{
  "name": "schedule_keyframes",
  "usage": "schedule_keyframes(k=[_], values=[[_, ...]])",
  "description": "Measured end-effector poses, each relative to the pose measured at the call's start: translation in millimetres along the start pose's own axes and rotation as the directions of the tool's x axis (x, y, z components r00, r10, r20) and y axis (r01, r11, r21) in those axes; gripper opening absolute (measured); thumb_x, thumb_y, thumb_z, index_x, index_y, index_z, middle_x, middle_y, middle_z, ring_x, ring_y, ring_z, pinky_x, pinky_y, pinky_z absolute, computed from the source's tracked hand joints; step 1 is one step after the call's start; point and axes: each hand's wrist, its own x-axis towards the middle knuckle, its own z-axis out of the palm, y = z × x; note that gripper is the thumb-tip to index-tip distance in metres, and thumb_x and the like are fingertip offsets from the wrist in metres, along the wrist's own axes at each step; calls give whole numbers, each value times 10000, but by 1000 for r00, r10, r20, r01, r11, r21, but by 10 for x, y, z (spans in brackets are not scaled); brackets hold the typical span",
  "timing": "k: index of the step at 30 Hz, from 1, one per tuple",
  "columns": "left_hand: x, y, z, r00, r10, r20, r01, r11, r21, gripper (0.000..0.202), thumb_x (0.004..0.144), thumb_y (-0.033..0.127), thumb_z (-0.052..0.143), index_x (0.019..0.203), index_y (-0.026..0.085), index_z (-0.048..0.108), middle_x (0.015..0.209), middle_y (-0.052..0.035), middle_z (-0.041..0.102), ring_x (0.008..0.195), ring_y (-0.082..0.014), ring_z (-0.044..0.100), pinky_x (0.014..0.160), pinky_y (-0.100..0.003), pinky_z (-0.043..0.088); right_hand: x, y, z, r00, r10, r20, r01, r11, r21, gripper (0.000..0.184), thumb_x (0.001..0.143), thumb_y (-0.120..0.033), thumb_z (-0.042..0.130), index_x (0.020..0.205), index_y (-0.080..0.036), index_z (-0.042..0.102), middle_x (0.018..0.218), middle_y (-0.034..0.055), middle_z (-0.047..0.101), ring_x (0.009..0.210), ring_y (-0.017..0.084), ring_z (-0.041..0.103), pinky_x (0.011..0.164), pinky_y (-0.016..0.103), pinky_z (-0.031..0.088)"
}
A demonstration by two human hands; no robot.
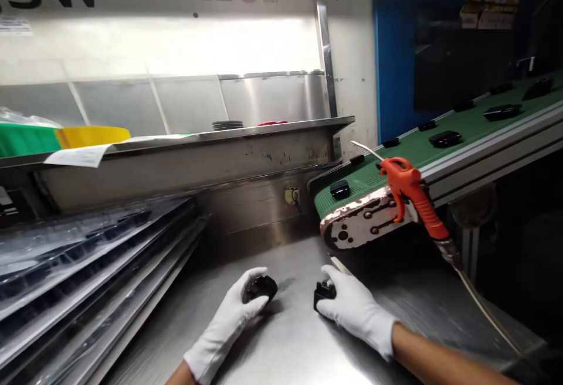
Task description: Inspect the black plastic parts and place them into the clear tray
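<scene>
Black plastic shows in both grips, the left hand closed around one part and the right hand around another part over the table, while several more parts on the conveyor seem left to handle.

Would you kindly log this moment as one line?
left hand: holds black part; right hand: holds second black part; conveyor: carries black pieces

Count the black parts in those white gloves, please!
2. One black part is in the left hand; another black part is in the right hand. Any tucked behind the gloves would be hidden.
</scene>
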Motion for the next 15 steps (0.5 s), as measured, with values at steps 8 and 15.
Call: schedule_keyframes(k=[8,15], values=[[-13,-166,171,998,42,39,-29,959,-281,363,603,300,841,823,240,558,817,0,597,737,-177,558,651,-286,444,589,-46,499,976,-106,192,94,993,69,600,613,-178,679,1204,-259,616,994,9,700,921,210,645,825,276,495],[-184,-76,383,999,-22,-23,9,900,-435,388,637,403,865,847,225,592,910,-19,606,772,-156,556,704,-295,438,434,-71,365,986,-159,51,164,978,-125,579,737,-161,551,1315,-205,540,1222,66,589,927,192,607,944,338,465]])
